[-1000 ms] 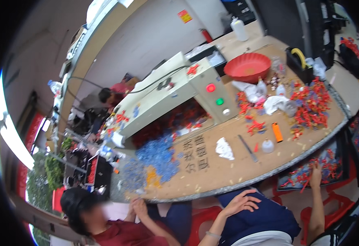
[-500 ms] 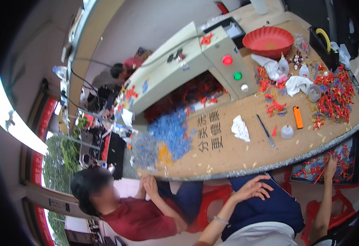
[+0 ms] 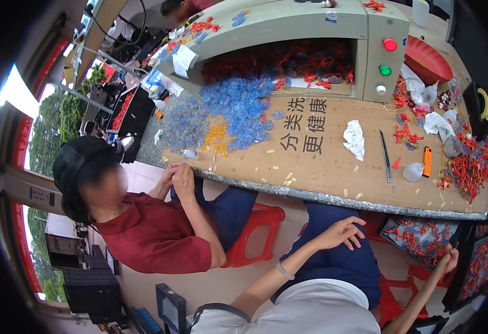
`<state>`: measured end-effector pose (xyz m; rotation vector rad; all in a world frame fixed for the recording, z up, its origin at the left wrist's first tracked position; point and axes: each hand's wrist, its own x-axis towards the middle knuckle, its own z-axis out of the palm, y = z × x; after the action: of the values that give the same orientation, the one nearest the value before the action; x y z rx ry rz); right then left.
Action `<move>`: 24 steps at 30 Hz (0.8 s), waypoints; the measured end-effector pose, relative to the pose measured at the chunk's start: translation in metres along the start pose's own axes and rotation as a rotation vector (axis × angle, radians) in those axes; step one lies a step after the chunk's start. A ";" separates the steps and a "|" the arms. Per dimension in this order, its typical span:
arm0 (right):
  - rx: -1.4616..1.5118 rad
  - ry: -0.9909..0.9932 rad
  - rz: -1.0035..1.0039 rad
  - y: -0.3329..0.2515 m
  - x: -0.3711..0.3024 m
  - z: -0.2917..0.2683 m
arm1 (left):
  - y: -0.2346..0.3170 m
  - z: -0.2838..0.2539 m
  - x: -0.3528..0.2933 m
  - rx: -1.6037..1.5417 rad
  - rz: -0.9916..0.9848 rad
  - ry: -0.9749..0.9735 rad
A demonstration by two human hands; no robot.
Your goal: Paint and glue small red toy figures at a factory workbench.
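My left hand (image 3: 341, 231) hovers over my lap in dark blue trousers, its fingers loosely spread with nothing in them. Over on the right, my right hand (image 3: 448, 260) is at the near edge of a dark tray (image 3: 384, 232), its fingers curled closed. Whether it grips anything is too small to make out. Small red plastic pieces (image 3: 422, 245) lie mixed with bluish clear ones in that tray. Above on the table is a heap of similar red pieces (image 3: 469, 172).
A cardboard-topped table (image 3: 244, 167) carries a grey machine (image 3: 389, 61) with an open mouth, blue pieces (image 3: 233, 111), a knife (image 3: 386, 156), an orange lighter (image 3: 427, 161) and a small bottle (image 3: 413, 172). A person in a dark red shirt (image 3: 160, 239) sits at left. Red stools stand below.
The view has swung, bringing the seated person and second tray further in. My right hand has drawn back from over the tray's pieces to its edge. My left hand keeps its pose.
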<state>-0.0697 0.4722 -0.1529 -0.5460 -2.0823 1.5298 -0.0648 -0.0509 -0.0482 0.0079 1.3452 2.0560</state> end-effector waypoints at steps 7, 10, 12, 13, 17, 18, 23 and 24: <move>0.570 -0.127 0.083 -0.307 -0.092 0.092 | 0.065 0.052 -0.038 -0.101 0.320 0.050; 0.673 -0.793 0.064 -0.341 -0.143 0.166 | 0.098 0.062 -0.061 -0.093 0.546 0.062; 0.695 -0.840 0.138 -0.355 -0.176 0.214 | 0.094 0.053 -0.070 -0.236 0.564 0.068; 0.767 -0.846 0.267 -0.362 -0.186 0.233 | 0.090 0.048 -0.072 -0.311 0.576 0.058; 0.698 -1.043 0.404 -0.368 -0.201 0.284 | 0.080 0.023 -0.105 -0.294 0.688 0.410; 0.644 -1.095 0.388 -0.371 -0.202 0.293 | 0.078 0.019 -0.109 -0.330 0.701 0.417; 0.596 -1.200 0.426 -0.368 -0.195 0.315 | 0.086 0.007 -0.103 -0.312 0.699 0.500; 0.590 -1.189 0.451 -0.368 -0.193 0.317 | 0.085 0.005 -0.102 -0.370 0.681 0.522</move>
<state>-0.1173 0.0123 0.0906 0.2448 -2.0487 3.1095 -0.0287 -0.1214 0.0578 -0.2865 1.3441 3.0206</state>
